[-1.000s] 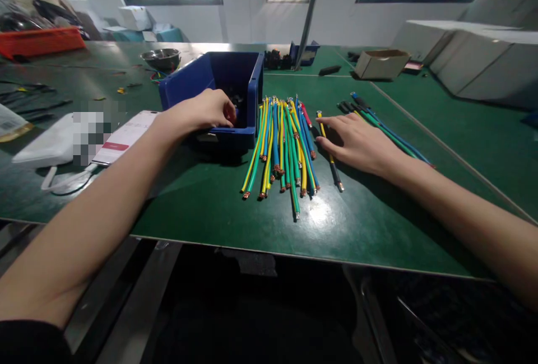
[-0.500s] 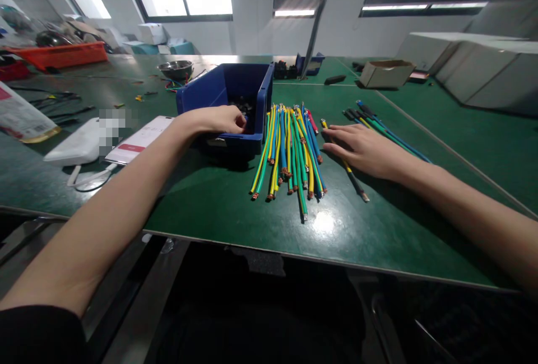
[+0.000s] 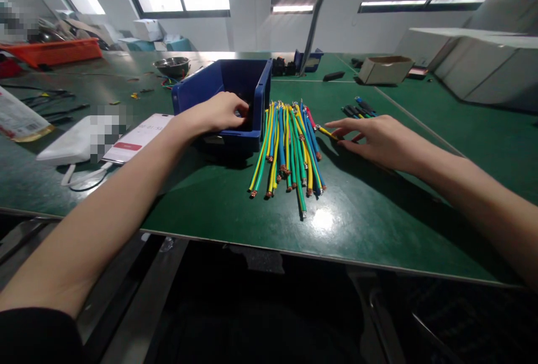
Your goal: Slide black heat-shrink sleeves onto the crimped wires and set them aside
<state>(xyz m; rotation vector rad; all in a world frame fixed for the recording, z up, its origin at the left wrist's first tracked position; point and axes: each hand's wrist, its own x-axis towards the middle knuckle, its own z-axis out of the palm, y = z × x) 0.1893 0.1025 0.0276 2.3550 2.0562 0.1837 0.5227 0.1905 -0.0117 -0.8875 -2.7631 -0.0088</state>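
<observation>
My left hand (image 3: pixel 222 112) reaches over the front lip of a blue plastic bin (image 3: pixel 259 95), with its fingers curled down inside; what they touch is hidden. To the right of the bin, a spread of yellow, green and blue cables with copper lugs (image 3: pixel 290 145) lies on the green table (image 3: pixel 218 207). My right hand (image 3: pixel 378 139) hovers just right of that spread. It pinches a yellow cable (image 3: pixel 325 131), whose end pokes out leftward past my fingertips; the rest runs under my palm.
A few more cables (image 3: pixel 360 107) lie beyond my right hand. A white pouch and a printed card (image 3: pixel 138 135) sit left of the bin. Farther back stand a metal bowl (image 3: pixel 171 65), a cardboard box (image 3: pixel 385 68) and an orange tray (image 3: pixel 54 51). The table's front edge runs below my arms.
My right hand lay flat on the yellow cable on the table; it has now lifted the cable off the surface. My left hand has stayed at the bin, fingers digging deeper.
</observation>
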